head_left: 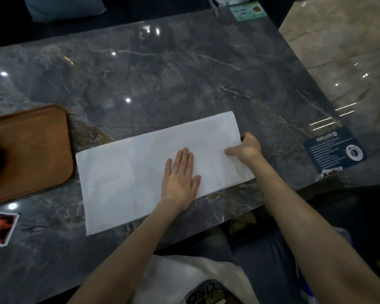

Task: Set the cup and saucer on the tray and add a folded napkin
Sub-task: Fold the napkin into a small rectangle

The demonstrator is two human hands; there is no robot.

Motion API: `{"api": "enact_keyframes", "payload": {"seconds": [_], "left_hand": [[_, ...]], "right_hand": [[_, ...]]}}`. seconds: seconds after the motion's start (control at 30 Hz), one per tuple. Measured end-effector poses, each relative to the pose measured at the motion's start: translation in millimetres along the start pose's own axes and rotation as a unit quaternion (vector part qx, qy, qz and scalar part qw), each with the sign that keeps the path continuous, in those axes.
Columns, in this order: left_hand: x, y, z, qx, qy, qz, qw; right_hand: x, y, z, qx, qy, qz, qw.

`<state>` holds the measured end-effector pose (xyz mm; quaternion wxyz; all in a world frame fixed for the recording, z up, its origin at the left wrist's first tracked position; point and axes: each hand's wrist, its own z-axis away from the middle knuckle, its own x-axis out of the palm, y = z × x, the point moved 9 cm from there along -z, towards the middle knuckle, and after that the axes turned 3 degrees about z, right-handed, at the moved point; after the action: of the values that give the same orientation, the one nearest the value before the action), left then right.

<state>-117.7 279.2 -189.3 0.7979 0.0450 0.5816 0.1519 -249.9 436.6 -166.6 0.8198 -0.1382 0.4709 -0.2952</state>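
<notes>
A: What's on the big gray table (184,69)?
B: A brown tray (31,150) at the left, with something dark at its edge, cut off, so I can't tell if it's the cup.
A: And the white napkin (123,172)?
B: It lies long and flat beside the tray. The left hand (180,174) lies spread on it, probably so it won't slide. The right hand (246,148) pinches its right end, maybe to fold it over.
</notes>
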Motion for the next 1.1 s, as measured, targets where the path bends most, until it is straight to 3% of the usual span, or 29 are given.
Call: {"api": "enact_keyframes", "payload": {"seconds": [0.2, 0.3, 0.33, 0.37, 0.43, 0.5, 0.57, 0.83, 0.97, 1.1], "left_hand": [[3.0, -0.8, -2.2, -0.011, -0.049, 0.042, 0.998], [-11.7, -2.1, 1.7, -0.014, -0.096, 0.185, 0.978], [-17.9, -6.4, -1.1, -0.041, -0.097, 0.309, 0.945], [-25.8, -11.3, -2.3, -0.082, -0.091, 0.440, 0.890], [-38.9, -20.4, -1.6, -0.126, -0.082, 0.586, 0.796], [-56.0, -21.0, 15.7, -0.071, -0.097, 0.628, 0.769], [-74.1, -17.1, 32.5, -0.034, -0.083, 0.624, 0.777], [-108.3, -71.4, 82.4, -0.120, 0.110, 0.577, 0.800], [-98.4, -90.1, 105.1, -0.138, 0.115, 0.593, 0.785], [-89.7, -102.1, 117.4, -0.141, 0.107, 0.631, 0.755]], "right_hand": [[-3.2, -31.6, 13.9, -0.060, -0.039, -0.078, 0.994], [-0.8, -61.3, 33.9, -0.105, -0.073, -0.091, 0.988], [1.5, -73.1, 42.4, -0.125, -0.086, -0.102, 0.983], [4.8, -84.8, 51.5, -0.145, -0.098, -0.110, 0.978], [13.8, -107.9, 71.3, -0.190, -0.110, -0.102, 0.970], [25.2, -129.3, 89.8, -0.238, -0.107, -0.080, 0.962], [39.7, -146.3, 104.5, -0.274, -0.105, -0.067, 0.954], [96.8, -184.8, 159.8, -0.331, -0.175, -0.025, 0.927], [100.7, -203.0, 161.6, -0.370, -0.143, -0.022, 0.918], [112.2, -240.9, 160.6, -0.474, -0.098, 0.136, 0.864]]}}
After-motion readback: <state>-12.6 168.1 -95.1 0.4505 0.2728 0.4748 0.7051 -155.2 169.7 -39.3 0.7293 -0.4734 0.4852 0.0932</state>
